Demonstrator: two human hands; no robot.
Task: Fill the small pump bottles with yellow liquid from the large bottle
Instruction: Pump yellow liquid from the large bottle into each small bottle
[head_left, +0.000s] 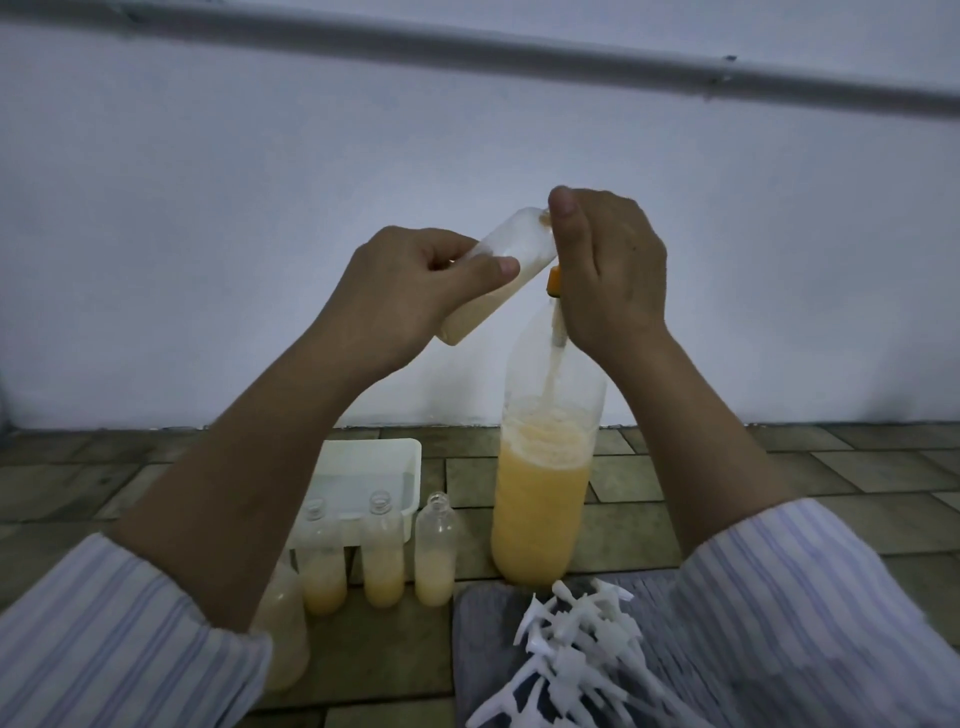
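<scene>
Below the fingers, 3 small pump bottles (383, 553) are standing part-filled; left hand (410, 291) is grasping a tilted bottle (498, 280), right hand (608, 275) gripping the large bottle (543, 483) neck. Pump tops (571, 639) are awaiting fitting.

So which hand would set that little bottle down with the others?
Probably the left hand: it already grips the small bottle, and the row of bottles stands on its side. The right hand is busy at the large bottle.

One view, seen from the head

The hands (519, 275) are seen close from above; the floor (727, 483) and wall (260, 208) are faced.
</scene>
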